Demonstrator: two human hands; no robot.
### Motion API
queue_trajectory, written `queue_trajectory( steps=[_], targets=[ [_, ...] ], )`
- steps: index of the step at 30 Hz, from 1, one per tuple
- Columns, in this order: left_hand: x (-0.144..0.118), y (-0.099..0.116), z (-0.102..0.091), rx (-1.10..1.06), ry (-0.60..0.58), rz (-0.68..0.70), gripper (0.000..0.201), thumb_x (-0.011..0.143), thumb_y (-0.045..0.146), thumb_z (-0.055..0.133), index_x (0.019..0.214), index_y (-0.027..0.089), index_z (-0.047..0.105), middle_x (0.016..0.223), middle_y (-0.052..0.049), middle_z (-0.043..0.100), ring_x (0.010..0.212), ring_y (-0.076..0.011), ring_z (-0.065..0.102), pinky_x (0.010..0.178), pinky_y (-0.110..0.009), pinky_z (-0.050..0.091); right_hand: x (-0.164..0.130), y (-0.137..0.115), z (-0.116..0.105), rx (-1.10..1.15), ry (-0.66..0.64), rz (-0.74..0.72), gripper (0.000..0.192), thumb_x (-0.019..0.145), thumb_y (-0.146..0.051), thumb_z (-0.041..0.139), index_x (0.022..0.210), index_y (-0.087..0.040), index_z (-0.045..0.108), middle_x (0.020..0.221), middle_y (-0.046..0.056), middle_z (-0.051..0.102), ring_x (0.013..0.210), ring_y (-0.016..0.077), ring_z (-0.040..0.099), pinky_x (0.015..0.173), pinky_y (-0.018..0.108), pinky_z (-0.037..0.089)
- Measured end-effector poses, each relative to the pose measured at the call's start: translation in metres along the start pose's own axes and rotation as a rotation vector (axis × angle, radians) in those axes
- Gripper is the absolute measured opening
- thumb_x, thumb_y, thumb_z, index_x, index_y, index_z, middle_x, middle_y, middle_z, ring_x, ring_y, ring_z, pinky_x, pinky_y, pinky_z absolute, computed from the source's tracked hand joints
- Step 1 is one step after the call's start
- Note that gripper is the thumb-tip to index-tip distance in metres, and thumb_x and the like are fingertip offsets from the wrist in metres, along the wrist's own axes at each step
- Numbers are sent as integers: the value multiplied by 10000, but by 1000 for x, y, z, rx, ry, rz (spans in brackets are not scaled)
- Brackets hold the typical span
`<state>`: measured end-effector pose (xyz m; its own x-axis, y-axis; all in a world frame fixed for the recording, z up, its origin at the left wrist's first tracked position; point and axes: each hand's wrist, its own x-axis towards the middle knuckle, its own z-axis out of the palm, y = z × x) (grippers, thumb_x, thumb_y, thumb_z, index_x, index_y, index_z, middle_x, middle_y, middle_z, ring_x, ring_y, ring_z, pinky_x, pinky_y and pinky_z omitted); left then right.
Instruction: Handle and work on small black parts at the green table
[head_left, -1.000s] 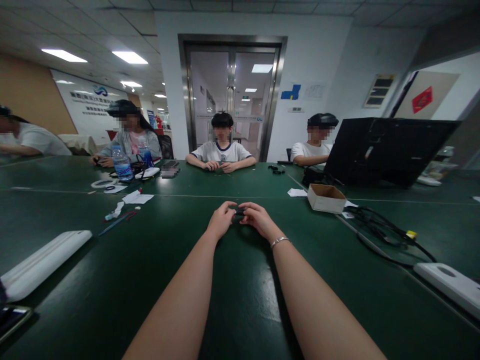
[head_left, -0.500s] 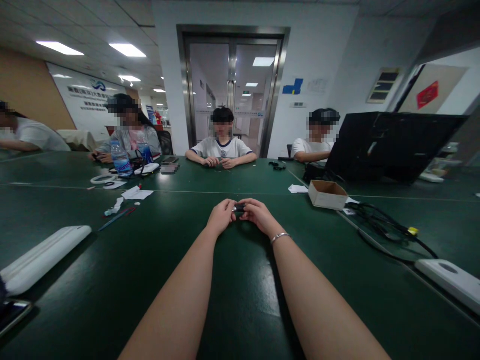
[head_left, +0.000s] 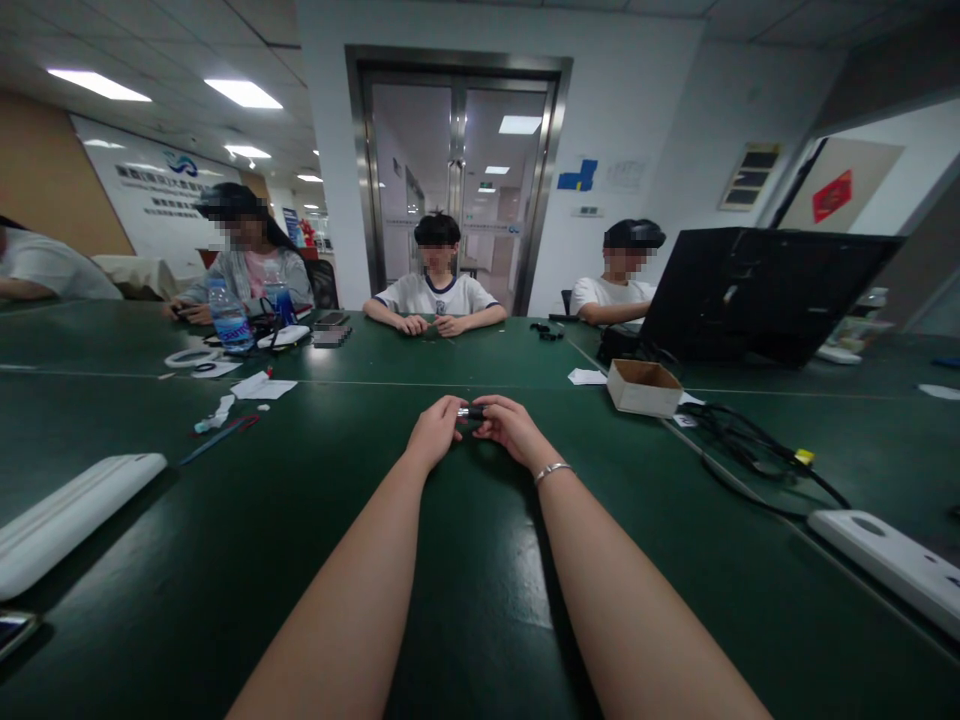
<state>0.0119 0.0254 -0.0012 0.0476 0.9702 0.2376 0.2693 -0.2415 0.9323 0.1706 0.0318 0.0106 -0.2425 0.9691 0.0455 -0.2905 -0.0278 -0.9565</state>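
Both hands meet over the green table [head_left: 480, 560], close together at arm's length. Between their fingertips lies a small black-and-silver cylinder [head_left: 474, 412], held sideways; its exact kind is too small to tell. My left hand [head_left: 435, 432] pinches the silver end on the left. Closed on the black end is my right hand [head_left: 511, 432], with a silver bracelet [head_left: 553, 472] at its wrist. The fingers partly cover both ends.
To the right are an open cardboard box [head_left: 643, 388], tangled black cables [head_left: 739, 440], a white power strip [head_left: 885, 550] and a black monitor [head_left: 772, 295]. A long white case [head_left: 82, 515] lies left, with paper scraps [head_left: 262, 386] beyond. Several people sit across the table.
The view has turned slightly right, so surroundings sit further left. Both hands still hold the cylinder, and its silver part shows a little more clearly between the fingers.
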Motion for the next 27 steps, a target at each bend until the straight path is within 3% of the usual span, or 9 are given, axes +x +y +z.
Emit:
queue_trajectory(
  steps=[4, 9, 14, 19, 24, 27],
  targets=[
    [-2, 4, -3, -92, 53, -16, 288, 840, 317, 495, 1078, 188, 595, 991, -53, 619, 593, -80, 566, 483, -176, 394, -1, -1, -1, 9, 16, -7, 161, 723, -99, 573, 853, -154, 650, 583, -4, 604, 471, 105, 572, 604, 280, 581],
    [0, 0, -3, -66, 43, 14, 281, 796, 265, 563, 1056, 168, 608, 878, -46, 616, 591, -82, 548, 503, -175, 407, -2, 0, 0, -3, 30, -2, 175, 712, -92, 572, 853, -151, 657, 562, -14, 583, 468, 96, 561, 608, 271, 583],
    [3, -5, 0, -46, 43, 14, 313, 862, 412, 482, 1008, 171, 618, 683, -3, 573, 523, -83, 509, 483, -185, 388, -2, 0, 0, -15, 18, -6, 207, 693, -91, 566, 868, -152, 658, 512, -25, 566, 464, 107, 573, 603, 266, 576],
    [2, -5, 0, -45, 8, 27, 301, 820, 390, 550, 1040, 195, 613, 793, -6, 597, 548, -79, 534, 512, -192, 408, -1, 1, -1, -4, 24, -7, 232, 689, -107, 549, 892, -162, 649, 523, -25, 577, 469, 113, 582, 601, 273, 572],
    [0, -3, 0, -57, -20, 35, 298, 857, 399, 482, 997, 172, 616, 653, 6, 559, 528, -89, 507, 501, -189, 391, -1, 1, -2, -22, 10, -31, 216, 671, -112, 567, 861, -166, 654, 535, -28, 580, 470, 107, 575, 615, 279, 572],
    [0, -4, 0, -27, -12, 23, 295, 841, 404, 516, 1017, 189, 617, 715, 0, 587, 533, -87, 522, 517, -199, 408, -1, 2, -2, -11, 12, -22, 217, 664, -119, 568, 855, -169, 657, 510, -31, 573, 462, 110, 577, 603, 269, 566]
  ],
)
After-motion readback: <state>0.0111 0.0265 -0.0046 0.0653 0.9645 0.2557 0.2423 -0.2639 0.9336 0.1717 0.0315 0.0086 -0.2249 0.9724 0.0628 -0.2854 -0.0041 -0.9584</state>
